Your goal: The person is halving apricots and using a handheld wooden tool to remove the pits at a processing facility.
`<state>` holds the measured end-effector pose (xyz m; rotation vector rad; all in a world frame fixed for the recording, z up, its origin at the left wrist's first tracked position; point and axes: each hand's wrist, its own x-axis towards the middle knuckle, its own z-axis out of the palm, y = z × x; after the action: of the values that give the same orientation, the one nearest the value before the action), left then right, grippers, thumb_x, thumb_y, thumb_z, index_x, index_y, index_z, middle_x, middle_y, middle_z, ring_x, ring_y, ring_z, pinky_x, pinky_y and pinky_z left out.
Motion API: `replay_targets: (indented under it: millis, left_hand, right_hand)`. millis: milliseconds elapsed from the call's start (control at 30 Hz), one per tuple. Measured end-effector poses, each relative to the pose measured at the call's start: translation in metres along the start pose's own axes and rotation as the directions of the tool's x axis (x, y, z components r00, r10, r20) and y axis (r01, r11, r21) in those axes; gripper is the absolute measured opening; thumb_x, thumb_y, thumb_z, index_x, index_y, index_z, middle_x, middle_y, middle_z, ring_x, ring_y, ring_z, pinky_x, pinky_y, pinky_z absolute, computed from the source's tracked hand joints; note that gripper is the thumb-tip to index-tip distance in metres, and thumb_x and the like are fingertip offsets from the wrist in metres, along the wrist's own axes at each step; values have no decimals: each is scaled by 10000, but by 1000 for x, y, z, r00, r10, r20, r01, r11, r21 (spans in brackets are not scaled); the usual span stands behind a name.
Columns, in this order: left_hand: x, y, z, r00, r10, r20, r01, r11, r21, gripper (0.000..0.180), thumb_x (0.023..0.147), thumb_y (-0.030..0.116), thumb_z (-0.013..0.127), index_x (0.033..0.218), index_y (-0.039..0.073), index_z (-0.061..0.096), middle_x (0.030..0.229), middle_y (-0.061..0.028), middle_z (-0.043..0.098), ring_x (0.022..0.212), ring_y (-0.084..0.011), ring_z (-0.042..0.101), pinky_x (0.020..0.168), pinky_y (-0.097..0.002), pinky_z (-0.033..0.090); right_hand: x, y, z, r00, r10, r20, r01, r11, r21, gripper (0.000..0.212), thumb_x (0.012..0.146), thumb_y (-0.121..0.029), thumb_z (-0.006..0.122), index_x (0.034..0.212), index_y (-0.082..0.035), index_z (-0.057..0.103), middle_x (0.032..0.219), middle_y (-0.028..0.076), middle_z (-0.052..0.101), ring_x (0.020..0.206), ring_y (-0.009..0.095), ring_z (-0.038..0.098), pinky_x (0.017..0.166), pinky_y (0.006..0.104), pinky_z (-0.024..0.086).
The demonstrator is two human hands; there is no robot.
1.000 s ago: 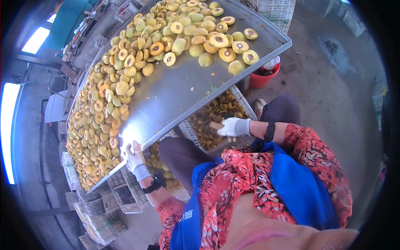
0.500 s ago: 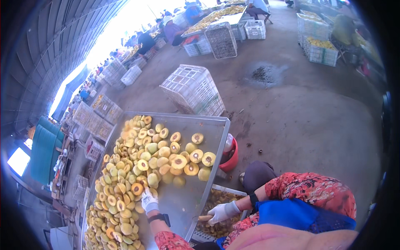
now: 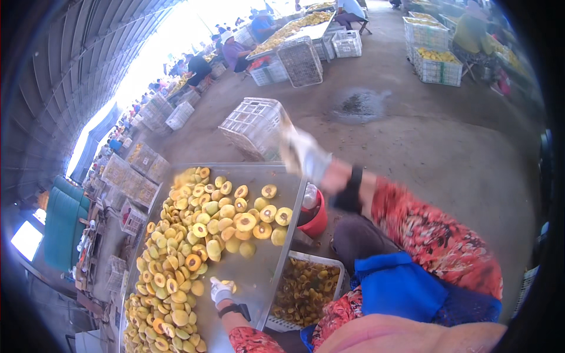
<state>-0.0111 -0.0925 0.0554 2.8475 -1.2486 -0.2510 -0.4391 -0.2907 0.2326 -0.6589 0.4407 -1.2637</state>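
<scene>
My left hand, in a white glove, is closed on a yellow peach half just over the metal table. Beside it spreads a large heap of halved yellow peaches, some showing a brown pit or hollow. Raised over the table's right far corner, my gloved right hand is smeared by motion. From its fingers juts a wooden-handled tool, its working end not clear. Under the table's right edge stands a white crate holding brownish fruit pieces.
A red bucket stands by the table's right side. Beyond the far edge sits a white plastic crate. Stacked crates line the left. Further back, people sit at another fruit-covered table. A wet patch marks the floor.
My right hand has swung up and away from above the lower crate to over the table's far corner. The left hand has drawn back from the heap with a peach half.
</scene>
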Motion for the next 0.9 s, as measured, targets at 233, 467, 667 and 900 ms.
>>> replay_targets:
  millis: [233,467,667,900]
  left_hand:
    - [-78,-7,-3,997,25,72,-29,998,57,650,751,465,715,1218,66,505,1118,-199,649,1058,-344,623,902,-414,487]
    - [-137,-25,22,990,-127,-52,62,752,-656,503,781,365,722,1135,69,520,963,-112,657,887,-289,647,726,-396,536]
    - [-215,36,-36,990,99,-100,-41,-478,-877,346,946,443,515,904,102,557,815,-23,551,735,-142,587,643,-278,534]
    - [-244,121,-34,995,63,-76,8,-818,-575,401,939,327,423,1054,-23,583,998,-153,641,949,-347,629,795,-431,555]
  right_hand:
    - [-24,-166,93,916,-121,384,289,861,-418,368,963,-315,485,1108,-4,620,546,-40,500,397,33,414,328,195,294]
    - [-120,-77,65,926,226,302,48,723,-689,343,928,-343,547,1135,-69,564,583,17,558,384,82,478,311,221,296]
    - [-184,39,35,790,552,268,-106,553,-827,265,930,-330,544,1009,-78,567,603,32,550,427,117,509,389,247,395]
    - [-210,61,31,641,726,249,92,249,-964,343,928,-375,550,989,-38,541,635,91,616,475,180,595,442,305,459]
